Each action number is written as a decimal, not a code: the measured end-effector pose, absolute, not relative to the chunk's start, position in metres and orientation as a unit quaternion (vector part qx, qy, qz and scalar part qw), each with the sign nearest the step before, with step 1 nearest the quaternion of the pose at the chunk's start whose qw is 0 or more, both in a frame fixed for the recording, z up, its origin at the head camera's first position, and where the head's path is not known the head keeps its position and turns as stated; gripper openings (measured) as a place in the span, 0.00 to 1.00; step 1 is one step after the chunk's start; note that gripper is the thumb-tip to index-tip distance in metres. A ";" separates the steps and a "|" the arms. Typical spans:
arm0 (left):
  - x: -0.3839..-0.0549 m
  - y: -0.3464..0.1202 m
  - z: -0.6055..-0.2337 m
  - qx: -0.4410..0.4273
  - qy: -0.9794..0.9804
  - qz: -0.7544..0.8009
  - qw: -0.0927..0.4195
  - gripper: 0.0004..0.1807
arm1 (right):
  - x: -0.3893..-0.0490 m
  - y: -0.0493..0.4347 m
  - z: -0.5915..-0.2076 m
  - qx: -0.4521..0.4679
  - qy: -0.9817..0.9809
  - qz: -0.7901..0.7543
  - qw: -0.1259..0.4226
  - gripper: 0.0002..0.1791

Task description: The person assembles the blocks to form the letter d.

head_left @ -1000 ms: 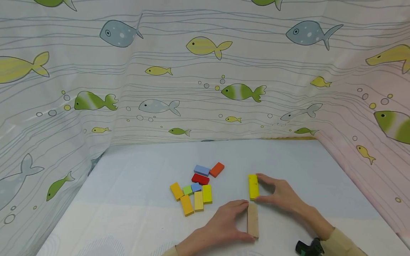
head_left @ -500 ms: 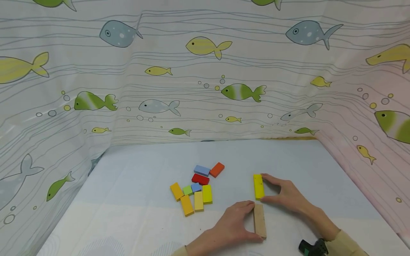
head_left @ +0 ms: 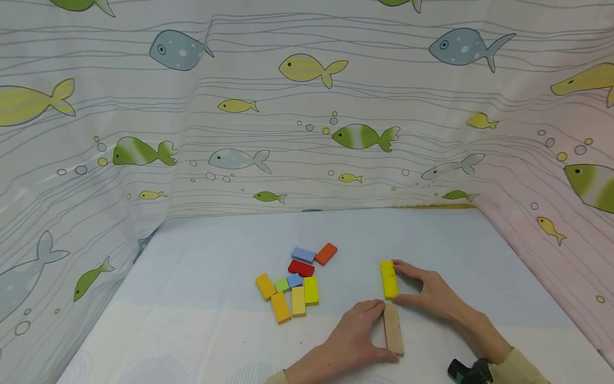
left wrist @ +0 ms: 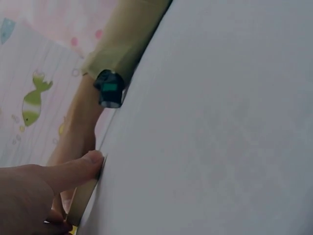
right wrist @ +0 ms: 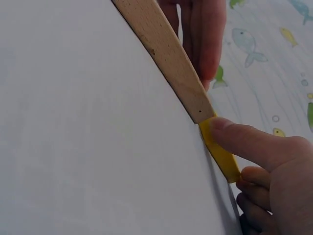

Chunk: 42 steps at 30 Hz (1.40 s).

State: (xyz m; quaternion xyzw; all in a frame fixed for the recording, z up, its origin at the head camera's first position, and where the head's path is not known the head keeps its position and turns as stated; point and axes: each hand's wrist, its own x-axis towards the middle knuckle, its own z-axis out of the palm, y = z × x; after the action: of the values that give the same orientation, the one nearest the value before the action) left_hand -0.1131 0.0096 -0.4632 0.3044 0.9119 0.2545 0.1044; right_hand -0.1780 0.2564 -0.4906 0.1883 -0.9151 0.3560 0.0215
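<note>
And on the broad pale desk [head_left: 201, 330] it's left hand [head_left: 352, 333] and right hand [head_left: 434, 296], thumbs and fingers set apart, the left gripping a long wooden block [head_left: 393, 330] by its ends, the right pinching a shorter yellow block [head_left: 389, 280] just beyond, a little green block [head_left: 282, 285] well off left.

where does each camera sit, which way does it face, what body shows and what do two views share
Head: worn on the head, faces forward and down at the white-covered table and white fish-print sheet; left grip, right grip and forearms show.
Left wrist: worn there, faces past the plain wooden rectangular block towards the right forearm; left grip nearest.
Right wrist: worn there, faces that block and the yellow rectangular block; right grip nearest, left grip beyond.
Shared: head and right wrist show both grips, both blocks.
</note>
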 end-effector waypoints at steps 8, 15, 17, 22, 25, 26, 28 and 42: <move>-0.117 0.004 -0.462 0.318 0.906 0.252 0.121 0.47 | -0.176 0.256 -0.489 0.190 -0.915 0.356 0.012 0.44; -0.116 0.004 -0.461 0.323 0.904 0.252 0.117 0.46 | -0.175 0.255 -0.488 0.179 -0.916 0.359 0.001 0.38; -0.116 0.005 -0.461 0.320 0.905 0.253 0.120 0.46 | -0.175 0.254 -0.488 0.180 -0.916 0.358 0.003 0.39; -0.116 0.007 -0.461 0.313 0.907 0.256 0.120 0.46 | -0.174 0.251 -0.486 0.187 -0.915 0.357 0.010 0.38; -0.115 0.007 -0.462 0.311 0.907 0.258 0.115 0.45 | -0.173 0.251 -0.486 0.191 -0.916 0.353 0.012 0.38; -0.115 0.007 -0.462 0.311 0.908 0.258 0.113 0.45 | -0.174 0.251 -0.486 0.192 -0.916 0.352 0.012 0.38; -0.115 0.008 -0.463 0.310 0.908 0.258 0.111 0.45 | -0.174 0.250 -0.487 0.195 -0.916 0.350 0.014 0.38; -0.115 0.007 -0.462 0.306 0.908 0.262 0.116 0.45 | -0.171 0.247 -0.485 0.204 -0.917 0.342 0.020 0.38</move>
State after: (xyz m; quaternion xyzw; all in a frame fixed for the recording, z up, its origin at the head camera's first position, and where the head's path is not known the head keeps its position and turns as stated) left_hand -0.1154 0.0073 -0.4625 0.3061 0.9080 0.2617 0.1158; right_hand -0.1712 0.2472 -0.4846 0.2041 -0.9170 0.3422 0.0204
